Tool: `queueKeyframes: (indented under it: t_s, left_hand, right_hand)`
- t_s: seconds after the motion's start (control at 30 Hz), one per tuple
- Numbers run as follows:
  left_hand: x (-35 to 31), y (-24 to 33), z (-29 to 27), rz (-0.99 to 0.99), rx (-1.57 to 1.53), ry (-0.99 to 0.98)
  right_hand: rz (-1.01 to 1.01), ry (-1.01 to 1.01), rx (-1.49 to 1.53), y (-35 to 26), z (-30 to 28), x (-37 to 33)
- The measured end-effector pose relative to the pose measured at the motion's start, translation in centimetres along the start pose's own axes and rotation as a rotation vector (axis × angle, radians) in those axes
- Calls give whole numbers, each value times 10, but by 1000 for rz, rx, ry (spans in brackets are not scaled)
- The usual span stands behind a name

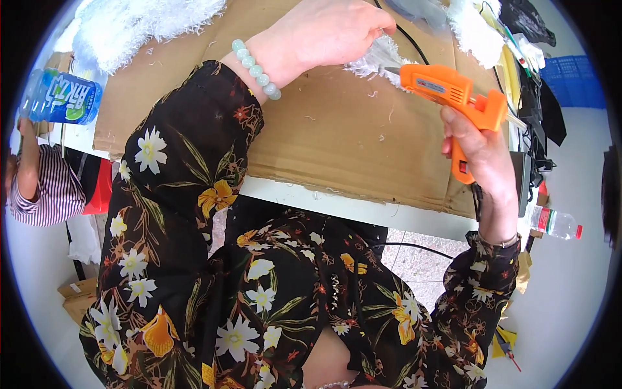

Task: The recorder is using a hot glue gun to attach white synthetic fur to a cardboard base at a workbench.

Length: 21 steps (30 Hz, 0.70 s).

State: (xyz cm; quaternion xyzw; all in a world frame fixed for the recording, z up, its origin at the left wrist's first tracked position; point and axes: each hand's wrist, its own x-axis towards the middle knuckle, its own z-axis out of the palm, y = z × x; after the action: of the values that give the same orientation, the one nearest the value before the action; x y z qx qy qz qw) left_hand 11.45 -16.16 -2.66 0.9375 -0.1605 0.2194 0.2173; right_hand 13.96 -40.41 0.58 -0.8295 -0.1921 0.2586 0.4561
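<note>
My right hand (pixel 478 146) is wrapped round the handle of an orange hot glue gun (pixel 447 87), its nozzle pointing left. The nozzle tip meets or nearly meets a small piece of white fluffy material (pixel 382 59). My left hand (pixel 321 32), with a pale green bead bracelet at the wrist, pinches that fluffy piece from above; its fingertips are partly hidden behind the hand. Both hands are over a sheet of brown cardboard (pixel 337 142) on the white table.
White fluffy material (pixel 142 29) lies at the far left, with more (pixel 476 32) at the far right. A blue-labelled bottle (pixel 61 97) stands on the left. A black cable (pixel 411 39) crosses the cardboard. A blue basket (pixel 573 81) is at right; a person in stripes (pixel 52 188) is at left.
</note>
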Motion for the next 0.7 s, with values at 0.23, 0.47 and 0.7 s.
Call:
queueKeyframes:
  t_s: [0.23,0.47,0.7]
  left_hand:
    - [0,-1,-1,38,19,-5]
    - [2,-3,2,83,25,-17]
    - [1,-4,2,126,44,42]
  right_hand:
    - [-23,3,22,1,-6,6]
    - [10,-8,-48,2,-3,13]
    - [-23,-25,-60,-1,0,13]
